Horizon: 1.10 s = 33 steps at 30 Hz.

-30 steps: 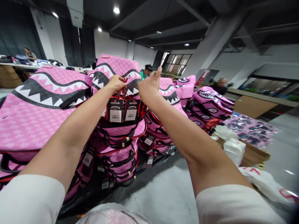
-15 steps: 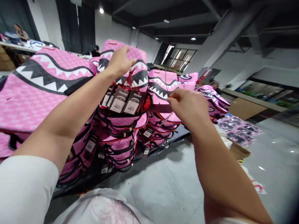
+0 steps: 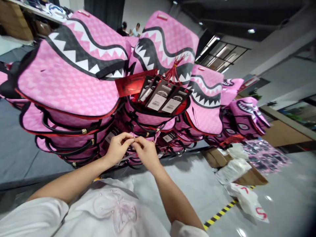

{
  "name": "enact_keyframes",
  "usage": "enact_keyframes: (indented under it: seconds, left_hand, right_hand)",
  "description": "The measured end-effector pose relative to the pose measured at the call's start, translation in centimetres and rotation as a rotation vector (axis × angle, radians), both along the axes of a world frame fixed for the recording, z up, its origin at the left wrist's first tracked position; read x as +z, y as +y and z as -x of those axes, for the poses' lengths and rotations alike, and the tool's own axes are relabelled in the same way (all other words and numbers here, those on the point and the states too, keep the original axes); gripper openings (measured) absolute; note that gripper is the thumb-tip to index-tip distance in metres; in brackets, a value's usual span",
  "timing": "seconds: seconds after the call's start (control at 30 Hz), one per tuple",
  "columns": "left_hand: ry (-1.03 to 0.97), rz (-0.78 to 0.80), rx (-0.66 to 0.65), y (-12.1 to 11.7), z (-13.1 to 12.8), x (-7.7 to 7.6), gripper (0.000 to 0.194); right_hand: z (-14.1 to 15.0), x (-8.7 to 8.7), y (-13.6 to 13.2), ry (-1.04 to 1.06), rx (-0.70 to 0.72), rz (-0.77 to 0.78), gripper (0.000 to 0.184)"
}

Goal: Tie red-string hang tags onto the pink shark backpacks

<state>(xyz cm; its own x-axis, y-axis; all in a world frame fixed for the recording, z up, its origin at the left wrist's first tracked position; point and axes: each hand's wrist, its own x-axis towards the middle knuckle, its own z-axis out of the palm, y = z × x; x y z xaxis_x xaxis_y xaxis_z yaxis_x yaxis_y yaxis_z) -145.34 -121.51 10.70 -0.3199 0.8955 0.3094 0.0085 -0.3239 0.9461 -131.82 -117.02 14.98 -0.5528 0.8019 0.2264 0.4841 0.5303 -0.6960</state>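
My left hand (image 3: pixel 118 147) and my right hand (image 3: pixel 147 152) meet in front of my chest, fingertips pinched together. What they pinch is too small and hidden to make out. Behind them are stacked pink backpacks (image 3: pixel 71 84) with black-and-white shark-mouth prints and black handles (image 3: pixel 74 131). On the middle stack, a bundle of black hang tags (image 3: pixel 161 95) with white barcode labels lies fanned out, its red strings (image 3: pixel 175 67) gathered at the top. A red translucent packet (image 3: pixel 134 84) lies left of the tags. Neither hand touches the bundle.
More pink backpacks (image 3: pixel 247 112) stand on the right. A cardboard box (image 3: pixel 254 174) with white plastic bags (image 3: pixel 233 169) sits on the floor near yellow-black tape (image 3: pixel 221 213). The grey table covering (image 3: pixel 22 144) shows at left. People sit in the far background.
Both hands have come down and in from the stacks to meet before my chest. The left has left the middle backpack. The view has tilted down, and the red packet shows beside the tags.
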Motion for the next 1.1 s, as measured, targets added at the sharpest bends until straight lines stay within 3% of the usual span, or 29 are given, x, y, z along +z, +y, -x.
enact_keyframes:
  seconds: [0.1, 0.2, 0.3, 0.4, 0.6, 0.9, 1.1]
  left_hand:
    - [-0.037, 0.057, 0.06, 0.3, 1.9, -1.2, 0.016]
    - [-0.077, 0.1, 0.109, 0.7, 3.1, -1.6, 0.019]
    - [-0.035, 0.126, 0.15, 1.5, 3.6, -2.0, 0.016]
    - [0.051, 0.123, 0.195, 2.4, 4.0, -2.5, 0.018]
    - [0.303, 0.145, 0.319, 4.4, 5.2, -3.1, 0.028]
    - [0.387, 0.092, 0.344, 4.3, 5.4, -4.7, 0.037]
    - [0.35, 0.107, 0.31, 5.1, 5.2, -3.3, 0.041]
  right_hand:
    - [2.1, -1.3, 0.3, -0.042, 0.051, -0.01, 0.019]
    - [3.7, 0.1, 1.3, -0.118, -0.06, -0.224, 0.022]
    - [5.7, 1.6, 2.9, -0.295, -0.234, -0.37, 0.038]
    - [7.7, 1.9, 4.2, -0.448, -0.337, -0.354, 0.039]
    - [7.9, 0.1, 5.4, -0.195, -0.252, -0.179, 0.026]
    - [7.6, -1.0, 5.7, -0.126, -0.282, -0.189, 0.034]
    - [8.3, -0.4, 5.5, -0.194, -0.31, -0.219, 0.03]
